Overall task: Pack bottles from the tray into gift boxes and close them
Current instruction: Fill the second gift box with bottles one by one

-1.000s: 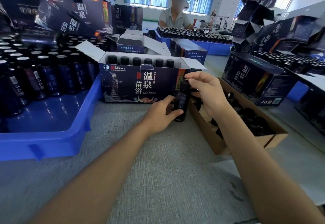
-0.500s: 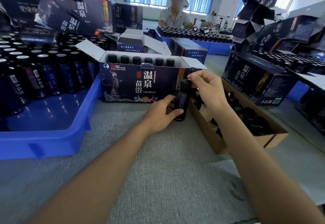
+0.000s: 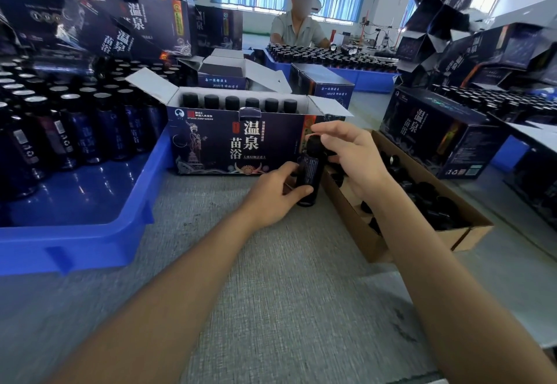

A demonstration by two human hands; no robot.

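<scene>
First: Hardly anything has moved over the last second. The small dark bottle with a pale printed label (image 3: pixel 310 172) stays upright on the grey woven table cover (image 3: pixel 286 293), and only the fingers of the right hand (image 3: pixel 355 157) have shifted a little on the bottle's black cap (image 3: pixel 313 146).

Second: How is each hand gripping?

First: The left hand (image 3: pixel 271 195) is wrapped round the bottle's lower half, thumb on the near side. The right hand comes from above, its fingers curled and pinching the cap, with the forefinger stretched over the top.

Second: Where does the bottle stand?

First: Just in front of the right end of the open dark-blue cardboard gift box with white characters (image 3: pixel 235 142), and just left of the shallow brown cardboard box (image 3: pixel 355 226).

Second: What do those hold?

First: Six black-capped bottles (image 3: pixel 251 102) stand in a row along the far side of the gift box, whose flaps are spread. The brown box holds loose black round pieces (image 3: pixel 428 199) that look like caps.

Second: And the tray?

First: The blue plastic tray (image 3: pixel 90 233) lies left, just beside the gift box, with upright dark bottles (image 3: pixel 75 136) crowding its far part. A closed gift box of the same print (image 3: pixel 437 139) sits right, beyond the brown box. Far across, a person in a pale shirt (image 3: pixel 297 29) sits behind another blue tray of bottles (image 3: pixel 331 61).
</scene>
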